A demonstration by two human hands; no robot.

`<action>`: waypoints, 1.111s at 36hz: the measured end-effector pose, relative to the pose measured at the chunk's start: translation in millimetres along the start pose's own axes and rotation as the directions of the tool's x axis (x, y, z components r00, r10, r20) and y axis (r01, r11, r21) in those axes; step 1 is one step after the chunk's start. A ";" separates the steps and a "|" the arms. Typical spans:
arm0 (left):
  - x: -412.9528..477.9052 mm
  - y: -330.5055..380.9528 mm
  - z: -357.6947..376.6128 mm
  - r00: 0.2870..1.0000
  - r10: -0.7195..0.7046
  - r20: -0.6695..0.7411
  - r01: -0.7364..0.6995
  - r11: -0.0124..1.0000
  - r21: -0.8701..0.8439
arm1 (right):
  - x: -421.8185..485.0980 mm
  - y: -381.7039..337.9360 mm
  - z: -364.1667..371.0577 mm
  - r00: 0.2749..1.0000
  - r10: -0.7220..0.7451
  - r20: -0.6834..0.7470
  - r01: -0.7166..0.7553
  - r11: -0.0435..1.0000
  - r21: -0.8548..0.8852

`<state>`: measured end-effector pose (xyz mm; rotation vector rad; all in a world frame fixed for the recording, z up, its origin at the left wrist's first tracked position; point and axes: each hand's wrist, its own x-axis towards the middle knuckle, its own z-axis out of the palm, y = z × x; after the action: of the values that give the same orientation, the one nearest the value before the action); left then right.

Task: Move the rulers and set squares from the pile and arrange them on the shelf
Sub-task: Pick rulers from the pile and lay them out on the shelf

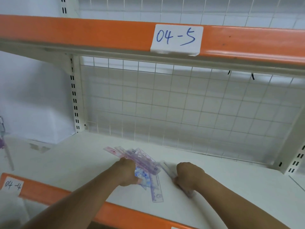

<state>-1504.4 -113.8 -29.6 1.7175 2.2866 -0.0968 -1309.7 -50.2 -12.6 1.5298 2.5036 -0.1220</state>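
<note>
A loose pile of clear purple and pink rulers and set squares [140,160] lies near the middle of the white shelf [231,184]. My left hand [128,172] rests on the pile's near left side, its fingers curled over the plastic pieces. One purple ruler [156,190] sticks out of the pile toward the front edge. My right hand [188,176] is just right of the pile and grips a thin clear ruler [166,167] that runs slanted under its fingers; the ruler's near end shows below the hand.
The shelf's orange front lip [125,214] carries a paper label "04-4" [12,185]. An upper orange shelf edge [82,33] labelled "04-5" [176,38] overhangs. A white wire grid [181,103] backs the shelf. A slotted post [74,96] stands at the left.
</note>
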 end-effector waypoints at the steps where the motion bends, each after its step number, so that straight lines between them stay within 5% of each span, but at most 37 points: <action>1: 0.2 1.0 -0.7 1.000 -0.008 0.013 0.008 1.000 -0.003 | 0.7 0.2 0.3 1.000 0.003 0.007 -0.003 1.000 0.004; 22: -11.1 -6.4 -6.0 0.999 0.015 -0.038 -0.021 0.986 -0.166 | -3.7 7.4 -3.8 0.994 -0.089 -0.057 0.086 0.995 -0.052; 29: -14.6 -15.0 -1.9 0.990 -0.071 0.118 0.096 0.970 -0.222 | -1.8 8.5 -4.2 0.994 -0.110 -0.008 0.109 0.993 -0.046; 35: -17.8 -9.0 -2.2 0.996 -0.061 0.072 0.066 0.996 -0.062 | -3.8 8.0 -5.1 0.996 -0.086 0.027 0.087 0.995 -0.043; 40: -21.2 -10.5 -6.4 0.991 -0.012 0.130 0.029 0.991 -0.130 | -7.2 7.9 -7.0 0.998 -0.043 0.051 0.042 0.999 0.017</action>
<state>-1510.1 -135.2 -19.1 1.5754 2.1671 -0.0583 -1300.4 -51.5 -3.9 1.4610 2.5013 -0.1861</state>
